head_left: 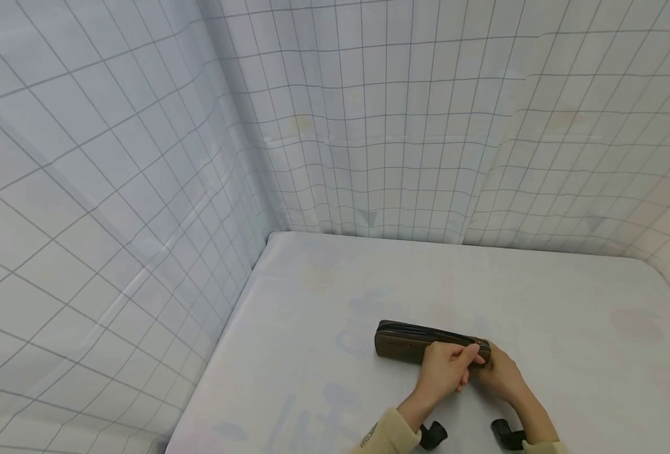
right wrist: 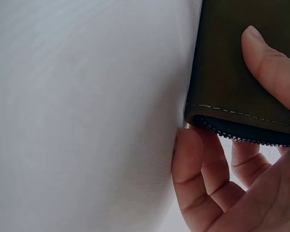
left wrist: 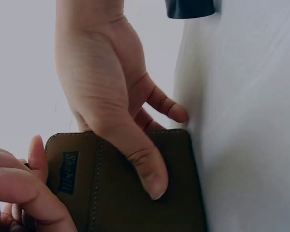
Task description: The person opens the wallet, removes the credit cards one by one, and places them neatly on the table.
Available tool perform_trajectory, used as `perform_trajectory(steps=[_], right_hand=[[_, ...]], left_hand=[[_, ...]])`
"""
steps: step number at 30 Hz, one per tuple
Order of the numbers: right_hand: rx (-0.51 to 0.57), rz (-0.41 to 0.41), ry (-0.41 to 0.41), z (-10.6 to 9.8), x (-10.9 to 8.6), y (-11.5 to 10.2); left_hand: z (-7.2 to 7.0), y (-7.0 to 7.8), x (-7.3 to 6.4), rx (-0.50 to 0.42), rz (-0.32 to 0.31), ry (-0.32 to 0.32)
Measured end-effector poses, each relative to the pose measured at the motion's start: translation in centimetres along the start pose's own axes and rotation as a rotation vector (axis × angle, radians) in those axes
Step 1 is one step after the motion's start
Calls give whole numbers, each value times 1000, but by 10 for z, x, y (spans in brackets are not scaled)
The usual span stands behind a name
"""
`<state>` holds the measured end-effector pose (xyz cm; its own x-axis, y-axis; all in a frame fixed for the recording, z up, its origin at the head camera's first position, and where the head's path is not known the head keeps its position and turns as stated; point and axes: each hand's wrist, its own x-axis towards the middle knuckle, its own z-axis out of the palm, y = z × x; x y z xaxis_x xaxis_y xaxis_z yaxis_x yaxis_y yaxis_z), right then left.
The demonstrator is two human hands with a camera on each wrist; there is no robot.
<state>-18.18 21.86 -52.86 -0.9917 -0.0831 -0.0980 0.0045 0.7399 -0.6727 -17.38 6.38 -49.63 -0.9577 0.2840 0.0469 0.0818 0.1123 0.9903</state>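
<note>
A long brown zip pencil case (head_left: 398,348) stands on its long side on the white table, its dark zip running along the top. My left hand (head_left: 441,372) pinches the zip pull at the right end between thumb and finger; the pull itself is mostly hidden. Around that same end, my right hand (head_left: 503,375) grips the case, its thumb flat on the brown face in the left wrist view, beside a dark label (left wrist: 69,172). Zip teeth (right wrist: 251,140) and black inner fabric show at the case's end in the right wrist view.
Pale table cloth (head_left: 300,328) with faint marks spreads around the case. Grid-patterned white curtains (head_left: 369,126) rise behind and at the sides. Black wrist devices (head_left: 433,435) sit at both wrists near the front.
</note>
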Motion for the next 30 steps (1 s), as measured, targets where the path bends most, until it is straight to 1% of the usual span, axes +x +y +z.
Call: perform_trajectory(steps=[7, 11, 18, 27, 30], right_hand=[[-2, -19, 19, 1, 0, 0], [-7, -24, 30, 3, 0, 2], [-14, -40, 53, 4, 0, 1], [-18, -65, 71, 4, 1, 0], [-20, -62, 69, 4, 1, 1]], left_hand=[[3, -6, -2, -49, -18, 9], [4, -8, -2, -54, -21, 9], [3, -13, -3, -3, -31, 53], [-1, -22, -4, 60, -1, 56], [-6, -24, -6, 105, 29, 44]])
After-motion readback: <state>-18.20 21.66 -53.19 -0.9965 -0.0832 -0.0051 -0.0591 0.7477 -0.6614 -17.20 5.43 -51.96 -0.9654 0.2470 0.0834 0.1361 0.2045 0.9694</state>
